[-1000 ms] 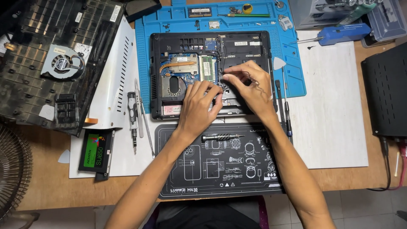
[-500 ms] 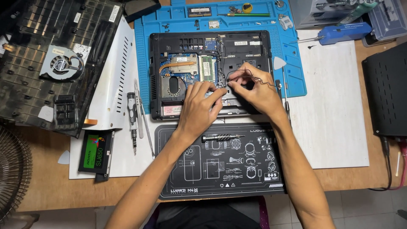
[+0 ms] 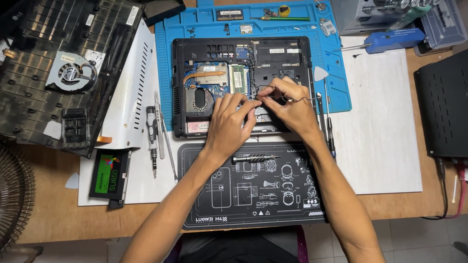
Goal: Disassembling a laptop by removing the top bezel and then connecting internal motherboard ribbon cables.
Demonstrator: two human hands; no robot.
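An opened black laptop base (image 3: 287,51) lies on a blue repair mat (image 3: 336,83), its copper heat pipe, fan well and memory slot exposed. Both my hands rest on its lower middle. My left hand (image 3: 230,125) has its fingertips pinched on a thin black cable (image 3: 308,99) that loops out over the base. My right hand (image 3: 286,108) pinches the same cable just to the right, fingers curled, touching my left fingertips.
A black magnetic mat (image 3: 253,195) with a screwdriver bit handle (image 3: 253,158) lies in front. Left: a removed bottom cover (image 3: 53,63) with a fan (image 3: 73,73), a solid-state drive (image 3: 109,174), a screwdriver (image 3: 152,134). Right: a blue tool (image 3: 390,41), a black box (image 3: 446,107), tweezers (image 3: 329,126).
Both hands have shifted slightly toward me over the laptop base, and the thin cable now trails further out to the right of my right hand.
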